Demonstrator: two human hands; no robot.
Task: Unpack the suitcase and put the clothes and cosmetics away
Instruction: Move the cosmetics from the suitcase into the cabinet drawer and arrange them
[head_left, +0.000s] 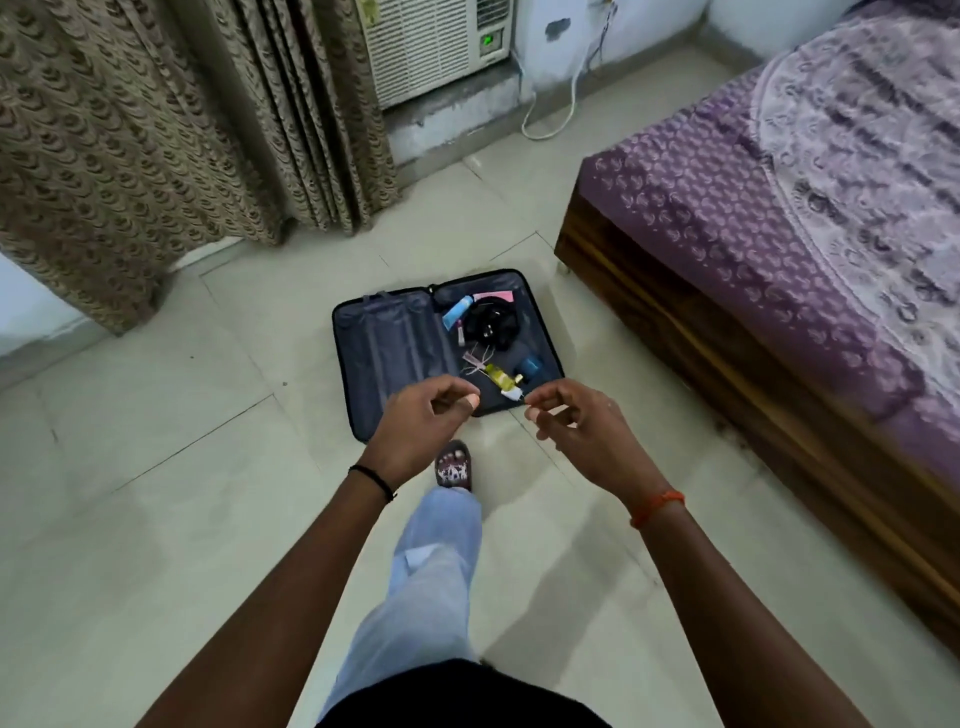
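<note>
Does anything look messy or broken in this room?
Nothing looks broken or spilled. The suitcase lies open on the floor, its right half holding loose things: a blue tube, a yellow bottle and a black bundle. The left half looks bare.

Home bedroom. Evidence: bed (810, 218) with purple printed bedspread on wooden frame, patterned curtains (156, 130), window AC unit (436, 47) set in the wall, pale tiled floor (156, 493), open suitcase (384, 348) lying on it.

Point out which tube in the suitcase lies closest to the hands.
The yellow tube, near the suitcase's front edge; the blue tube lies at the far end.
</note>
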